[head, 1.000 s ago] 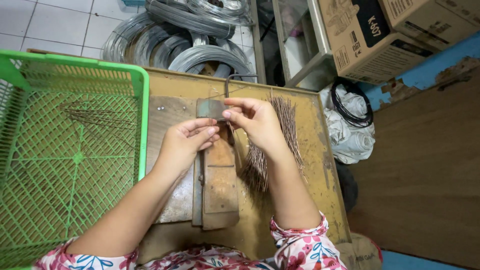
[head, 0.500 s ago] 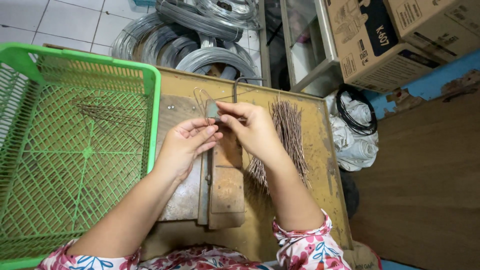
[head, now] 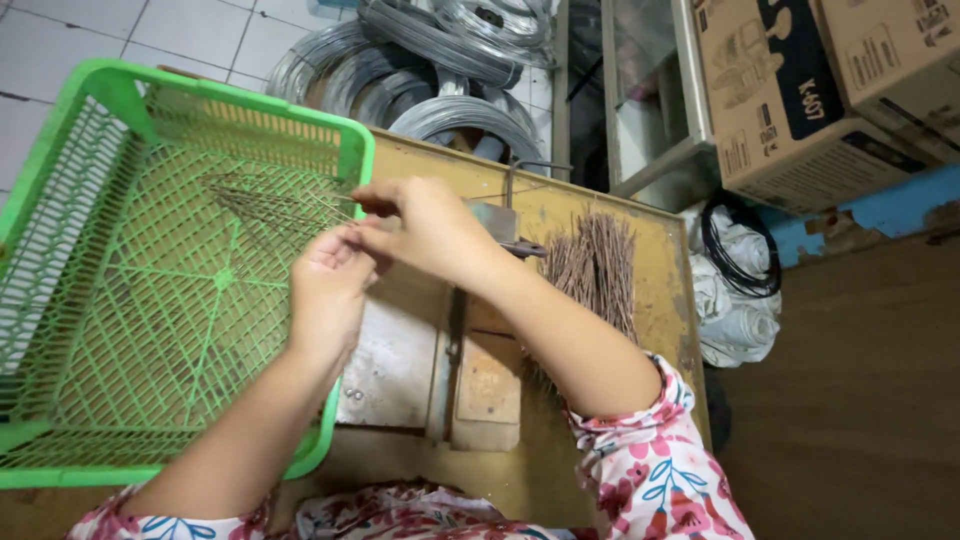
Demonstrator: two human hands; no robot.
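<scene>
Your left hand [head: 330, 285] and right hand [head: 425, 225] both pinch a thin wire piece [head: 335, 205] over the green basket's [head: 120, 90] right rim, above the wire pieces already lying there.

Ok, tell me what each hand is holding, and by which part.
The right hand pinches a thin wire piece by one end over the green plastic basket. The left hand touches it; its grip cannot be told.

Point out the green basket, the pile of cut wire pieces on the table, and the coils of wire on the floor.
green basket [head: 215, 102]: head view, on its far rim.
pile of cut wire pieces [head: 598, 265]: head view, middle of the bundle.
coils of wire [head: 455, 115]: head view, on the nearest coil's loop.
</scene>
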